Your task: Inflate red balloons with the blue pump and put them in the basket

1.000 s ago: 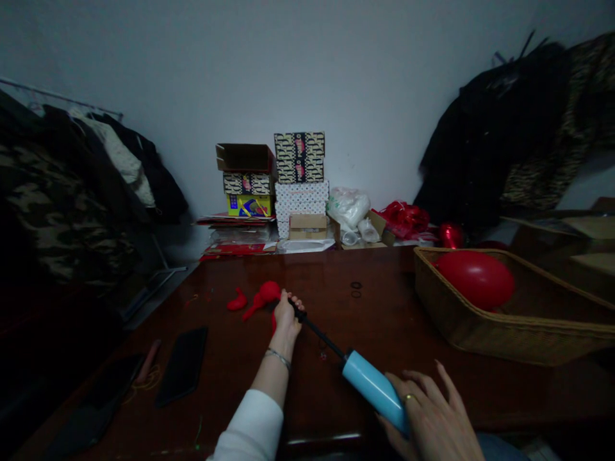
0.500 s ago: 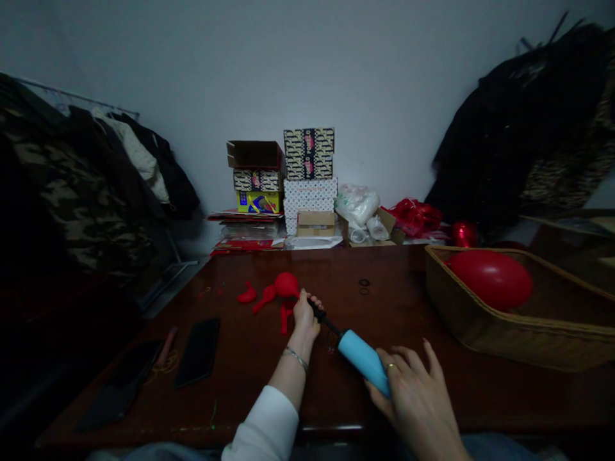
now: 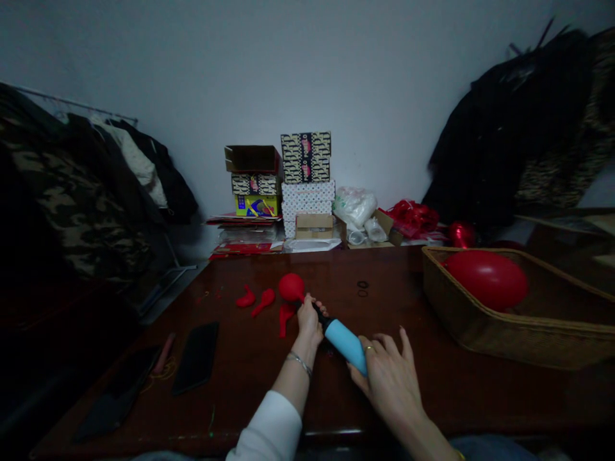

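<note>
A blue hand balloon pump (image 3: 344, 342) with a black front end slants across the middle of the table. My left hand (image 3: 311, 321) is closed around its black front end and the neck of a small, partly filled red balloon (image 3: 291, 287). My right hand (image 3: 390, 374) grips the near end of the blue barrel between thumb and palm, some fingers stretched out. Left of the filling balloon lie limp red balloons, one curled (image 3: 246, 297) and one round-ended (image 3: 264, 302). Another flat red balloon (image 3: 284, 320) rests just beside my left hand.
On the right stands a wicker basket (image 3: 504, 336) holding a large inflated red balloon (image 3: 487, 278). Two dark rings (image 3: 363, 289) lie on the brown table (image 3: 384, 269). At the left are a black flat device (image 3: 196, 357) and a dark pouch (image 3: 120, 394). Stacked boxes (image 3: 306, 158) stand behind.
My right hand has pushed the blue barrel up and left toward my left hand, hiding the black shaft that showed between them. The balloon on the pump looks slightly bigger.
</note>
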A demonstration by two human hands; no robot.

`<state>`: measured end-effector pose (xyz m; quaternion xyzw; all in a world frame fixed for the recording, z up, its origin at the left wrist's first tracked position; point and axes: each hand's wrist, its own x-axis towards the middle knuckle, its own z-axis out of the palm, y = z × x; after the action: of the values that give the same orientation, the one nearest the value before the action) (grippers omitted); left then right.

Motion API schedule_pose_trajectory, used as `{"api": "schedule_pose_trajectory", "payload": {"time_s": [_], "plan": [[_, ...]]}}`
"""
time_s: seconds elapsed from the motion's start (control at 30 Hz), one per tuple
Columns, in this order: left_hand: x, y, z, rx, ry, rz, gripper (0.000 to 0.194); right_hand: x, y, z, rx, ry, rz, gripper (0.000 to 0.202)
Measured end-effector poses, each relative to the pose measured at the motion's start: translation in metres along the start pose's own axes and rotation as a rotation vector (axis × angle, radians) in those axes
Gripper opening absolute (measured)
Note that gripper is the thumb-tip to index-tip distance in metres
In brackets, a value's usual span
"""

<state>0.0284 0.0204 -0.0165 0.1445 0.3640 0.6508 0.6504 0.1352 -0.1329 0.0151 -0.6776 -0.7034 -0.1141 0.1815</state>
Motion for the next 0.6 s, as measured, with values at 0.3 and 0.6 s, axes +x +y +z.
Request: {"api": "schedule_pose_trajectory", "payload": {"time_s": [0.3,0.6], "plan": [[0.02,0.018,-0.002,0.005,-0.012,0.037,0.021,-0.019,0.018,-0.005,0.035,0.064,-0.031,0.037],[0.038,0.049,-0.007,-0.001,-0.003,0.062,0.025,-0.046,0.042,-0.011,0.094,0.2,-0.087,0.037]]}}
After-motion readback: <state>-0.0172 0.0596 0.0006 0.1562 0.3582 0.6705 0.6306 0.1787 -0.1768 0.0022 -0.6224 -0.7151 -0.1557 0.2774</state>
